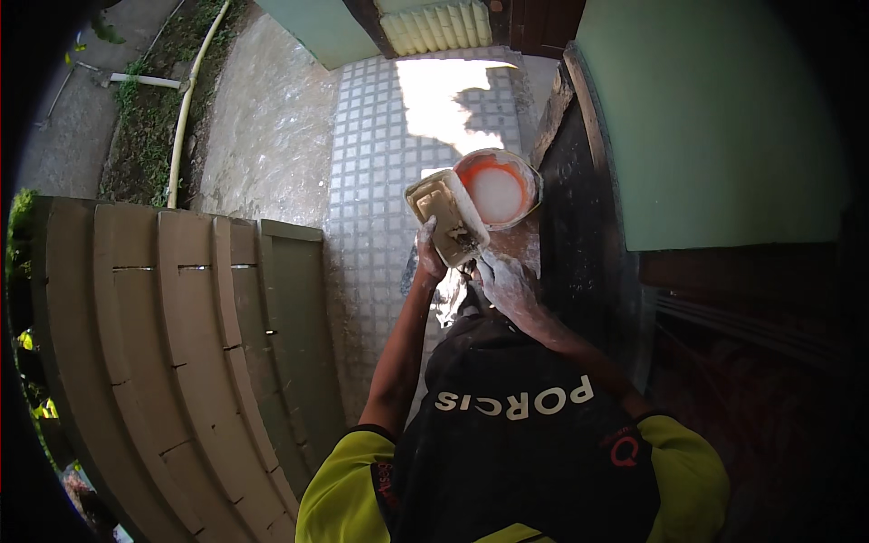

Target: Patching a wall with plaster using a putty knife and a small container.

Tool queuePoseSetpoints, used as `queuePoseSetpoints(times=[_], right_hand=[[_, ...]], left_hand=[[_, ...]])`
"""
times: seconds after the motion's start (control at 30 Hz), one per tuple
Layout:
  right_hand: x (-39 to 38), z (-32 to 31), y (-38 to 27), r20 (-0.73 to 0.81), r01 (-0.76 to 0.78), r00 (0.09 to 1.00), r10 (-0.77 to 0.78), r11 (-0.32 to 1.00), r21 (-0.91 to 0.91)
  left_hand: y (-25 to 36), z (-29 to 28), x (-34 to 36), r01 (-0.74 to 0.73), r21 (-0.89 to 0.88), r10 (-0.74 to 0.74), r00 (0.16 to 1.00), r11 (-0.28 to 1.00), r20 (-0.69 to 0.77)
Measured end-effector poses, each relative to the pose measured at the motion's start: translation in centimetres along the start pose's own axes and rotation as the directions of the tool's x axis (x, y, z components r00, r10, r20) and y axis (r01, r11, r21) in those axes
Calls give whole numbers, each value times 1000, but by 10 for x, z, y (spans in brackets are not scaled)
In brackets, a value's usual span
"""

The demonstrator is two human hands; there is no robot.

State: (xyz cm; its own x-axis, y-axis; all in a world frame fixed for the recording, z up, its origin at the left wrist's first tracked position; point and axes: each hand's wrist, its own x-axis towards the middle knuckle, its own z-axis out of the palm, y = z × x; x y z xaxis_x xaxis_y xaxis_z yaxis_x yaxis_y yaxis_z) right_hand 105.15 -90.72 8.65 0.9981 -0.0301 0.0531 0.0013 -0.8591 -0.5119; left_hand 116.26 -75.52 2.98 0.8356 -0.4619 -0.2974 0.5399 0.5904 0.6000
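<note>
In front of my body I hold a beige rectangular plastic tub (441, 201), tilted, with dark patches and pale residue inside. My left hand (430, 253) is closed on its left side, the thumb over the rim. White smears cover my right hand (507, 285), whose fingers are closed at the tub's lower right corner; their undersides are hidden. Just beyond the tub, to the right, stands a round bucket (536, 192) with an orange inner wall. White material (495, 194) lies in it, and the tub's right edge overlaps the bucket's near left rim in this view.
Patterned tiles (362, 149) cover the floor, with a bright sunlit patch (444, 100) farther off. A slatted fence (195, 362) closes the left side. A dark panel (579, 199) leans by the green wall (715, 127) on the right. A pale pipe (187, 118) runs at far left.
</note>
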Motion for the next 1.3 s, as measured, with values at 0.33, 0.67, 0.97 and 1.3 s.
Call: queuePoseSetpoints(times=[0.33, 0.67, 0.97, 1.3], right_hand=[[0, -15, -13, -138, -7, 990, 26, 991, 134], [8, -30, -20, 21, -141, 990, 139, 982, 128], [8, -22, -18, -1, -204, 977, 214, 929, 308], [18, -29, -18, -12, -281, 957, 289, 938, 203]], left_hand=[[2, 28, 1, -64, -50, 64, 998, 997, -2], [2, 42, -1, -152, 65, 155, 987, 986, -38], [-9, 31, -5, -129, 359, 159, 986, 924, -56], [-11, 42, -12, -123, 586, 152, 988, 801, 0]])
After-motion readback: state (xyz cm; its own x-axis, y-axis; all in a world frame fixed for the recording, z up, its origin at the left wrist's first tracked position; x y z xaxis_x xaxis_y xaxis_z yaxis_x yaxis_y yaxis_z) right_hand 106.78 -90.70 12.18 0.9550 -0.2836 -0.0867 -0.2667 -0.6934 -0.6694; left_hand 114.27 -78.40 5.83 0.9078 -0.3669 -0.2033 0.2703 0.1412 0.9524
